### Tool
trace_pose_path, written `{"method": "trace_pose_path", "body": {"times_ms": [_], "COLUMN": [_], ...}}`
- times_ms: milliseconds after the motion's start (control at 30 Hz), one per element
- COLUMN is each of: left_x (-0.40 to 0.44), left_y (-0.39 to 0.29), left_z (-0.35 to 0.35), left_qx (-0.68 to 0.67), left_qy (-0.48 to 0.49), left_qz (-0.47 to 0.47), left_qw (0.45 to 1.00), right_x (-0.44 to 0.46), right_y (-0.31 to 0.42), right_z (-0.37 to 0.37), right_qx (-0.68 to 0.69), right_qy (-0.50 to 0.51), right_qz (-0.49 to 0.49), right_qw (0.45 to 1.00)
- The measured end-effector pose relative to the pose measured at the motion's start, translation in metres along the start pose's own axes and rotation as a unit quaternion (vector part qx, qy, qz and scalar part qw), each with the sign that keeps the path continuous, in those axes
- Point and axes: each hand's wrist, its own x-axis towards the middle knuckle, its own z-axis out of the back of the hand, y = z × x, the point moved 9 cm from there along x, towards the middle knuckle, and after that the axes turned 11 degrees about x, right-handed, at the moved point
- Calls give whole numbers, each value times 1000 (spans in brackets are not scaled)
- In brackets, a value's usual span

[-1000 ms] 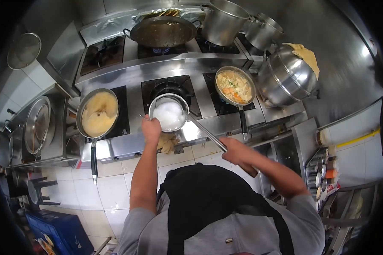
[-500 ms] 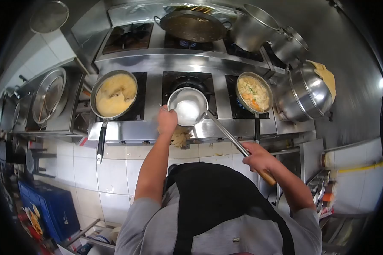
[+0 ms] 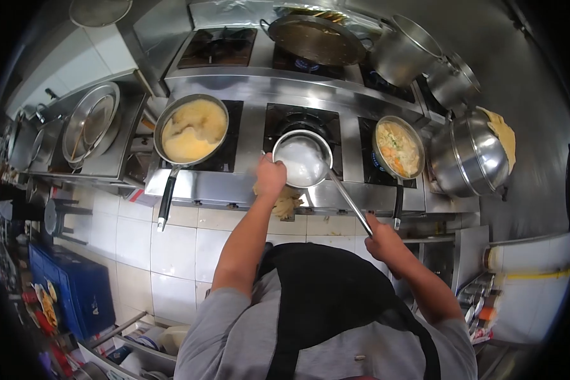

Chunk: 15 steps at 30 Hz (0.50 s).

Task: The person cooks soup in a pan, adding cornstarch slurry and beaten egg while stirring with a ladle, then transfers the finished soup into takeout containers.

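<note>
Bare hands at a steel stove [image 3: 251, 149], two rows of burners. Round pot [image 3: 303, 158] with whitish, cloudy contents, open top, held at the front middle burner [image 3: 303, 117], partly over the steel front edge. Left hand [image 3: 271, 177] clamped at the pot's left side, fingers folded at the rim. Right hand [image 3: 385, 242] closed round the long handle [image 3: 350, 201], which slants from the pot's rim toward the body.

Front row, left: pan [image 3: 193, 132] of yellow food, black handle outward. Front row, right: smaller pan [image 3: 398, 149] of noodle-like food with orange and green bits, blue flame beside its base. Rear row: wide wok [image 3: 316, 39] of brown liquid over blue flame; tall pots [image 3: 406, 50] to its right. Big rounded steel vessel [image 3: 468, 155] at the right end, yellowish cloth [image 3: 500, 136] draped on it. Another tan cloth [image 3: 287, 205] at the stove's front edge, below the pot.

Room: side counter [image 3: 111, 166] at left with metal basin [image 3: 92, 123]; pale floor tiles [image 3: 178, 250], dark stool [image 3: 60, 218], blue crate [image 3: 73, 288]. Yellow pipe [image 3: 538, 275] along white wall tiles at right. Far-left edge blurred.
</note>
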Motion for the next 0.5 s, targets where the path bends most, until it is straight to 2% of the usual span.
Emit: {"method": "trace_pose_path", "body": {"times_ms": [67,100,233,333,400,467,500], "left_x": [4,6,5,6,8,7,7], "left_y": [1,1,-3,4,1,2,4], "left_z": [-5,-7,-2,-6,-2,-3,-7], "left_qx": [-9,14,-12,-30,-26,-18,-9], "left_qy": [-9,-17,-51,-28,-54,-46,-37], "left_qz": [-19,-38,-52,-19,-41,-37,-34], "left_qw": [1000,999,997,999,997,998,999], "right_x": [-1,-6,-4,-1,-4,-12,-15], "right_y": [7,21,28,29,27,22,20], "right_z": [-1,9,25,32,34,28,25], "right_qx": [183,234,281,286,306,387,386], "right_qy": [44,97,138,155,158,177,176], "right_qz": [5,-103,-132,-163,-174,-212,-214], "right_qw": [982,962,941,931,922,880,880]}}
